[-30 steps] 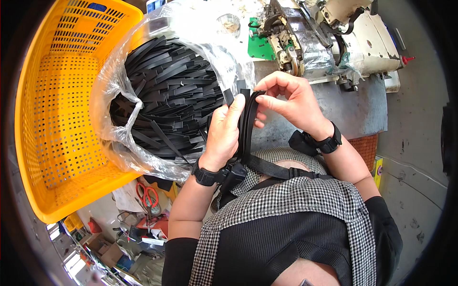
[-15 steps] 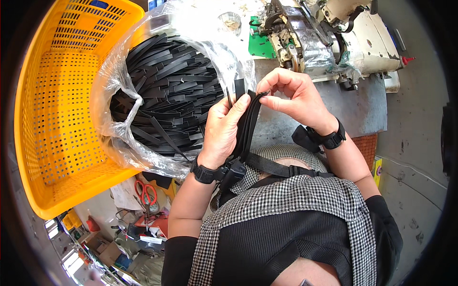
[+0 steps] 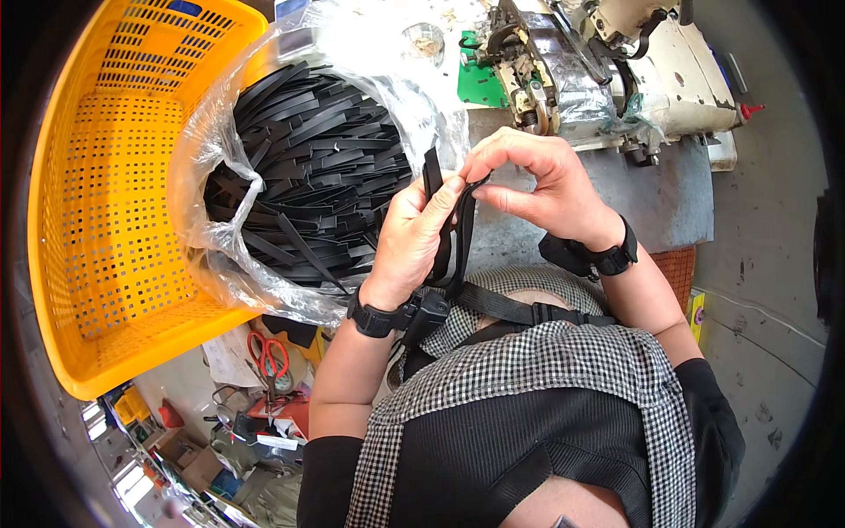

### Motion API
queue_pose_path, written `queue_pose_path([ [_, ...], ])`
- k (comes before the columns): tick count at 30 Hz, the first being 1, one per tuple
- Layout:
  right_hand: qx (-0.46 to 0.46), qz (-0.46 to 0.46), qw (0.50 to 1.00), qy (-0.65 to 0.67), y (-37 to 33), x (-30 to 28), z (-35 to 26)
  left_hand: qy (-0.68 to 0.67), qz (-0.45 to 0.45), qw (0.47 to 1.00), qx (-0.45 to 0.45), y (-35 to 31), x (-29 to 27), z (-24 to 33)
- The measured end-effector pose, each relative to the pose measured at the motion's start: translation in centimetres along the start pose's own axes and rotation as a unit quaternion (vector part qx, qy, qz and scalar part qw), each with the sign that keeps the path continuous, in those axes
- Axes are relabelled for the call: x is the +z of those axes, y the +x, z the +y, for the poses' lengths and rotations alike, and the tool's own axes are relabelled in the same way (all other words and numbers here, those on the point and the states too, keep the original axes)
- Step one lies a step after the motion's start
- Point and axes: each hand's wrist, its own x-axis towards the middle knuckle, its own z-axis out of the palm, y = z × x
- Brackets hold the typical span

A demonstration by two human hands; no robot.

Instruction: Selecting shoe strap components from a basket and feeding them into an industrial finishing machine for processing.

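Observation:
In front of my chest, both hands are on a small bunch of flat black strips (image 3: 463, 236). My left hand (image 3: 407, 236) grips the strips between thumb and fingers, and one strip's end stands up past its fingers. At the upper ends, my right hand (image 3: 547, 187) pinches the strips between thumb and forefinger, its other fingers curled. The strips' lower ends hang toward my apron. To the left of my hands, a clear plastic bag (image 3: 231, 224) lies open, full of many more loose black strips (image 3: 308, 167).
A yellow perforated crate (image 3: 132, 220) stands at the far left. A sewing machine (image 3: 607, 79) sits beyond my right hand on a grey metal tabletop (image 3: 660, 198). Red-handled scissors (image 3: 268, 356) lie at lower left, among clutter. A green plate (image 3: 480, 79) is next to the machine.
My right hand has shifted slightly left, closer to my left fingertips. The held strips look less fanned out, and the end standing past my left hand has tilted left.

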Motion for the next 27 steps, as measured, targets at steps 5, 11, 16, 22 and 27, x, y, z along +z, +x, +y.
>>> queue_pose_path([
  [5, 0.017, 0.022, 0.999, -0.021, -0.1, -0.1, -0.1, 0.021, 0.014, 1.0, 0.019, -0.3, 0.4, 0.2],
  [11, -0.047, 0.02, 0.995, -0.085, 0.2, -0.2, -1.3, -0.005, -0.046, 0.998, -0.05, -0.4, -0.4, 0.4],
  [16, -0.043, 0.02, 0.996, -0.073, 0.7, -0.4, -1.9, 0.151, -0.07, 0.986, -0.024, -0.5, 1.4, 1.6],
  [22, 0.086, -0.007, 0.995, 0.05, 0.1, -0.5, -1.6, 0.208, -0.169, 0.962, -0.048, -0.6, 0.2, 2.1],
  [27, 0.051, -0.015, 0.998, 0.025, 0.1, -0.5, -1.2, 0.176, -0.161, 0.971, -0.027, 0.0, -0.5, 0.6],
])
